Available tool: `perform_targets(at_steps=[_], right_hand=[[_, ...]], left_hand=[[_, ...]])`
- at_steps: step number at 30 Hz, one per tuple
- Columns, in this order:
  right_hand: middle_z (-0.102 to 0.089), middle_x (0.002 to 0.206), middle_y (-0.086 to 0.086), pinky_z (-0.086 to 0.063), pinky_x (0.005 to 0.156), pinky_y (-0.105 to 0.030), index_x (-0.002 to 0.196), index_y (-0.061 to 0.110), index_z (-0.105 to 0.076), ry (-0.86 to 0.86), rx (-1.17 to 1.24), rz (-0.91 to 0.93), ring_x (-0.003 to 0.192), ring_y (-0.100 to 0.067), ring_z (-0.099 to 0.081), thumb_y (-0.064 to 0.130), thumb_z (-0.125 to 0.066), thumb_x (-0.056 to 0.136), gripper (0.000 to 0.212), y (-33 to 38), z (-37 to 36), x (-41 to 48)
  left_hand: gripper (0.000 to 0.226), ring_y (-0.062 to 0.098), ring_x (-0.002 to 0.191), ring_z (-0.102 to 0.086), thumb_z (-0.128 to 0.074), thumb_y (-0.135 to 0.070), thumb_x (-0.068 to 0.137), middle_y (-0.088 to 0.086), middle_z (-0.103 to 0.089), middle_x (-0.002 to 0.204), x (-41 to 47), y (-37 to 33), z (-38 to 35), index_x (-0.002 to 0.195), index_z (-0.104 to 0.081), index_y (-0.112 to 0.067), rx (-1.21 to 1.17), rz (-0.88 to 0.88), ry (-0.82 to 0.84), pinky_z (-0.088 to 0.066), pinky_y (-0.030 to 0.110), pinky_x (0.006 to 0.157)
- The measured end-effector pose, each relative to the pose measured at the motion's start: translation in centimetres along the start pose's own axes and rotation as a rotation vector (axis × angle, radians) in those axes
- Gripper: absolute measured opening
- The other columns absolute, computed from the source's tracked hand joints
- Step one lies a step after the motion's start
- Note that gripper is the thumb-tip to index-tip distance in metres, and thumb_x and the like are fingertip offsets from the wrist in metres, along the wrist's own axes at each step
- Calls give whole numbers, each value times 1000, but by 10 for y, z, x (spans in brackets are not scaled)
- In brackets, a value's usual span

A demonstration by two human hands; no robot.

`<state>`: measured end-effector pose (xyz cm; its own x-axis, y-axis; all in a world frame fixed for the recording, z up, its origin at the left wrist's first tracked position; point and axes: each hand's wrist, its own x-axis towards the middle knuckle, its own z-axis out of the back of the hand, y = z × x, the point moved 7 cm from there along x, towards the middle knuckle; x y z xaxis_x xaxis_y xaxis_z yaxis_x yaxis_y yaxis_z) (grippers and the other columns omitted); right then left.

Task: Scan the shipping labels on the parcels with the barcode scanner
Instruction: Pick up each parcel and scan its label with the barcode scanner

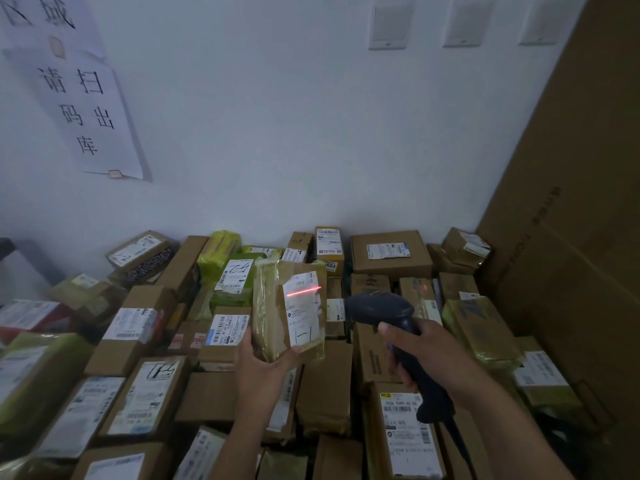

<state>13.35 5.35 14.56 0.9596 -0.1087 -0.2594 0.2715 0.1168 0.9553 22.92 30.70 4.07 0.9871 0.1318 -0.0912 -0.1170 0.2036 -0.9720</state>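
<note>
The left hand (263, 367) gripped the taped parcel (289, 311) by its lower end above the pile, light and crinkly-looking, while right-hand fingers (398, 336) wrapped the barcode scanner (384, 315) aimed at its label (303, 308).

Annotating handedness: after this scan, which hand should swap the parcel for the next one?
Left, likely. The left hand holds the taped parcel above the pile; the right hand grips the barcode scanner, whose red line lies across the shipping label.
</note>
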Motion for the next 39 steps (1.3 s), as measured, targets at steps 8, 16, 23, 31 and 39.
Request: perform_targets(at_steps=[8, 16, 23, 31, 39], right_hand=[[-68, 66, -11, -47, 45, -27, 82, 7, -65, -120, 63, -2, 46, -19, -56, 44, -69, 85, 37, -11, 24, 15], [-62, 52, -7, -47, 39, -24, 68, 8, -65, -376, 155, -21, 40, -19, -56, 46, -67, 86, 42, -14, 94, 52], [-65, 64, -11, -46, 43, -30, 77, 6, -64, -454, 193, 17, 42, -19, -53, 44, -66, 88, 39, -25, 142, 81], [-65, 61, -11, -44, 39, -25, 73, 4, -65, -463, 239, -82, 39, -17, -54, 41, -67, 89, 40, -65, 143, 110], [-62, 54, -2, -45, 40, -25, 84, 7, -63, -353, 177, -94, 41, -15, -56, 38, -69, 89, 33, -83, 112, 164]], left_hand=[[85, 19, 119, -53, -87, -43, 67, -6, -53, 129, 7, -8, -22, 140, -46, -28, 87, 19, 7, -49, 41, 94], [79, 16, 109, -59, -75, -55, 76, -4, -61, 129, 28, -38, -109, 143, -45, -27, 157, 59, 201, -52, 37, 90], [72, 13, 108, -61, -69, -58, 83, -8, -61, 119, 41, -36, -194, 141, -46, -24, 177, 98, 399, -55, 36, 93], [59, 17, 110, -61, -60, -50, 93, 2, -61, 131, 89, -38, -242, 139, -47, -17, 241, 39, 381, -52, 30, 87], [28, 8, 93, -60, -51, -39, 100, -3, -68, 110, 98, -11, -249, 117, -63, -20, 496, -85, 443, -37, 10, 64]])
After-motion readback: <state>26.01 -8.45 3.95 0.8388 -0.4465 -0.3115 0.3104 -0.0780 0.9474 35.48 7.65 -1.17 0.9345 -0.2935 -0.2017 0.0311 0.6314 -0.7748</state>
